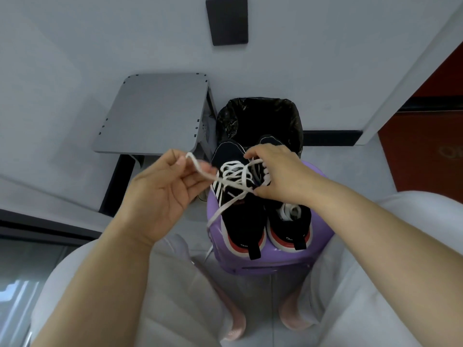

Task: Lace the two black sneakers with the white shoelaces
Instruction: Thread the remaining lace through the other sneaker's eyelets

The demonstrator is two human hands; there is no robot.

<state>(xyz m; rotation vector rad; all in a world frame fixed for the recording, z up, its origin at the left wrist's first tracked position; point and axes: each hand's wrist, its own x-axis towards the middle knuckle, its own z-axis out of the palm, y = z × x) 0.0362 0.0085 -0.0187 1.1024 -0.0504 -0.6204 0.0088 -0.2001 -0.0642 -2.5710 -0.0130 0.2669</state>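
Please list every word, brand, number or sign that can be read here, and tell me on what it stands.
No text here can be read.
Left sneaker, heel: small white marks, too blurred to read.
Right sneaker, heel: small white marks, too blurred to read.
Red panel, near the right edge: a faint pale sign, blurred and cut off by the frame.

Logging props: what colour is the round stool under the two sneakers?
Purple, a glossy plastic round stool; clearest in the head view.
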